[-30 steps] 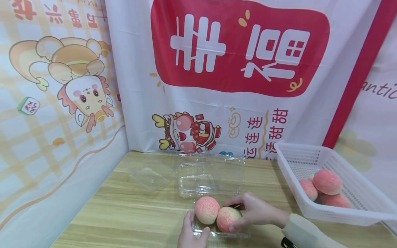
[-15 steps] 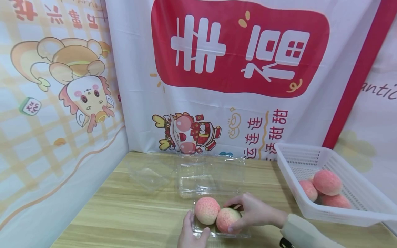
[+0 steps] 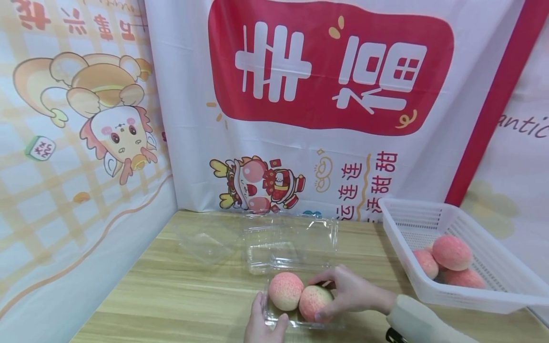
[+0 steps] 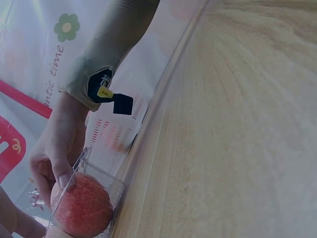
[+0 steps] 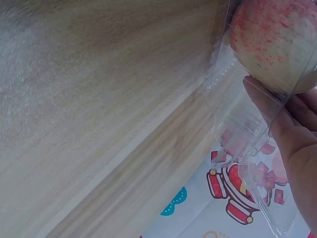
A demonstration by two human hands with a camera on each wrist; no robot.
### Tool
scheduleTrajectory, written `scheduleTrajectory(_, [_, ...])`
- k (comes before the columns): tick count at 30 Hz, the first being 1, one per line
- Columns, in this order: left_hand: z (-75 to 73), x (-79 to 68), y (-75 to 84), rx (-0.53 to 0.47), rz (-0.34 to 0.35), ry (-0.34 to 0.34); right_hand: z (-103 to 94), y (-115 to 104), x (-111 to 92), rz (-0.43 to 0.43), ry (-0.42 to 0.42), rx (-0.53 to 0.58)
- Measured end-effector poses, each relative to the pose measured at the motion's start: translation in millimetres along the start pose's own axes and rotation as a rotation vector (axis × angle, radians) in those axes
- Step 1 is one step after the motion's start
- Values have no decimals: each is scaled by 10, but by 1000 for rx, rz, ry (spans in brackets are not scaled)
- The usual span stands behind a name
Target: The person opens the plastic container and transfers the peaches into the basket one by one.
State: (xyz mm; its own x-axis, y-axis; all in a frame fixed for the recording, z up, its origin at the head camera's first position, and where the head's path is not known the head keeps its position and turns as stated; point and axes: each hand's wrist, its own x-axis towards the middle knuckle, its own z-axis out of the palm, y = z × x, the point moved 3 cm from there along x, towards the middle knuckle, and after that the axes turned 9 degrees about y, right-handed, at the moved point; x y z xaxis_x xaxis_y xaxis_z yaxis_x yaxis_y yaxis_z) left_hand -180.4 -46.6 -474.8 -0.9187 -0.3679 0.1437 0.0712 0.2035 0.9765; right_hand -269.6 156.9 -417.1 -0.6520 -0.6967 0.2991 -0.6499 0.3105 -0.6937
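In the head view, a clear plastic box (image 3: pixel 310 326) lies near the table's front with two pink-and-cream peaches in it. My left hand (image 3: pixel 262 326) grips the box's front left corner, thumb at the front rim and fingers along the side. Beside the left peach (image 3: pixel 286 291), the right peach (image 3: pixel 315 303) is held by my right hand (image 3: pixel 349 290), thumb in front and fingers behind. The left wrist view shows this peach (image 4: pixel 84 207) through the clear wall with the right thumb on it. In the right wrist view, fingers lie under a peach (image 5: pixel 272 44) behind clear plastic.
A white slotted basket (image 3: pixel 484 299) holding several peaches (image 3: pixel 452 252) stands on the right. More clear plastic boxes (image 3: pixel 272 255) sit behind the peaches, at the back of the wooden table (image 3: pixel 171 290). Printed cloths (image 3: pixel 188 119) hang along the back and left.
Both hands stay at the box and the peaches keep their places. The head view shifts only slightly.
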Motion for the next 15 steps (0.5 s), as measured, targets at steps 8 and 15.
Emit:
scheduleTrajectory(8, [-8, -4, 1, 2, 9, 3, -48, -46, 3, 11, 47, -19])
scheduleTrajectory(15, [2, 11, -22, -15, 16, 10, -126, -8, 9, 38, 135, -1])
